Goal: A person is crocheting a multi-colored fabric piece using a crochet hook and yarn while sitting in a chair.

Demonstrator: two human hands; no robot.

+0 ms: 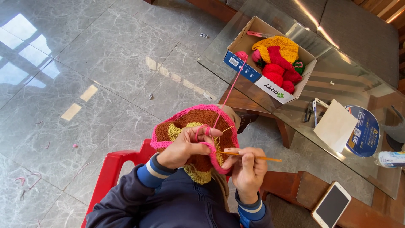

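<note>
Clearly the crocheted piece [195, 139], a round of brown, yellow and pink bands, is hanging soft and floppy in front of the person's chest, above the red chair [110, 175]. It is looking light and easily stretched, so it is probably best gripped at the pink rim, close to the working stitch. The left hand [185, 147] is pinching that rim, with pink yarn [230, 90] looping round a finger. The right hand [248, 169] is closing on an orange crochet hook [253, 157], its tip at the edge. The yarn is running up to a cardboard box [247, 69] of yarn balls on the glass table [337, 88].
</note>
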